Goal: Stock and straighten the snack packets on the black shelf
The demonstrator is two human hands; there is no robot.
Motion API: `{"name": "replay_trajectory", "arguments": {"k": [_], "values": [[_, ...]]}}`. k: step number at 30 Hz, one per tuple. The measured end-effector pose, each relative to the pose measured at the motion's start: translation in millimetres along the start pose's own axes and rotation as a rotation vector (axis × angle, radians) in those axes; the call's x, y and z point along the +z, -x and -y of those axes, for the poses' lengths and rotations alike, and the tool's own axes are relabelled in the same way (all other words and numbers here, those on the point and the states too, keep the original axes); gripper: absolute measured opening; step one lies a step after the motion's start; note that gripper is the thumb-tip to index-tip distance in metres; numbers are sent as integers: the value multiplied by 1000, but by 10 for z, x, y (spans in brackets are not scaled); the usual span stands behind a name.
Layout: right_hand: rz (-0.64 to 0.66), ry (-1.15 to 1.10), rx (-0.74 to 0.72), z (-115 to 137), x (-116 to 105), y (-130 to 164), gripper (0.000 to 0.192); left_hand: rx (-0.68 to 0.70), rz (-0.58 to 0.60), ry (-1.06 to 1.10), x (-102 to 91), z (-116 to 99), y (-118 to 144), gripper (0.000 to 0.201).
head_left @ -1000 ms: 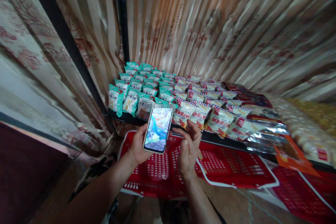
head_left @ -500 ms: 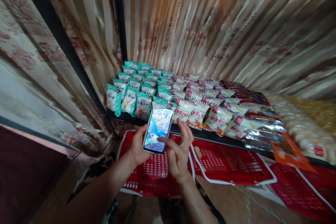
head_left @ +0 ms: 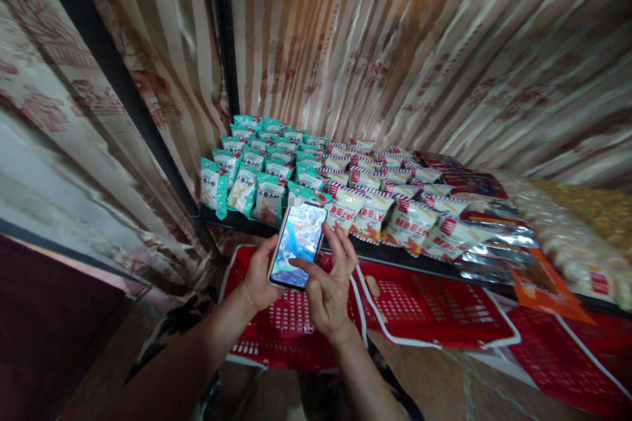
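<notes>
A smartphone (head_left: 300,237) with a bright blue-and-white picture on its screen is tilted up in front of me. My left hand (head_left: 259,277) is closed round its left side and lower corner. Over the screen's lower part, the index finger of my right hand (head_left: 330,293) is stretched out with its tip at the glass. The other fingers of that hand are spread, some close to the phone's right edge; whether they touch it I cannot tell. Behind the phone stand green-and-white snack bags (head_left: 270,197) and striped-edge snack bags (head_left: 411,223) in rows.
Under my hands is a red basket (head_left: 291,352) with a white handle. Another red basket (head_left: 444,309) stands to its right, below the black shelf (head_left: 390,252). Silver and orange packets (head_left: 548,283) overhang the shelf edge. Patterned curtains (head_left: 375,46) hang behind, beside a dark post (head_left: 224,33).
My right hand has shifted slightly left, its index fingertip moving left across the lower screen and its other fingers coming closer to the phone's edge. The left hand stays on the smartphone.
</notes>
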State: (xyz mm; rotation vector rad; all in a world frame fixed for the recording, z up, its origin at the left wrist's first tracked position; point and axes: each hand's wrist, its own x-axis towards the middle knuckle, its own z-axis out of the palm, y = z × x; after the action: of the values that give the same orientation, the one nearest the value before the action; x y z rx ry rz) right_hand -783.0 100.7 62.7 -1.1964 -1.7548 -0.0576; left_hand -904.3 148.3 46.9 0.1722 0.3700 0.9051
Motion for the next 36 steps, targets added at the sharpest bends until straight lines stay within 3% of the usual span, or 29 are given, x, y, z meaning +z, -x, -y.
{"name": "replay_trajectory", "arguments": {"k": [5,11,14,23,36], "values": [[-2,65,56,-85,30,-26,45,-20,41,19,-16,16,-2,39],[-263,186,232,-298,-31,-64,57,-95,107,28,-70,23,12,43],[-320,166,244,-335,-55,-49,56,-126,146,-4,-81,7,24,52],[-295,95,241,-314,-8,-7,55,-100,197,15,-46,-50,47,57],[-211,108,157,-207,-7,-50,49,-9,170,45,36,-108,43,60]]}}
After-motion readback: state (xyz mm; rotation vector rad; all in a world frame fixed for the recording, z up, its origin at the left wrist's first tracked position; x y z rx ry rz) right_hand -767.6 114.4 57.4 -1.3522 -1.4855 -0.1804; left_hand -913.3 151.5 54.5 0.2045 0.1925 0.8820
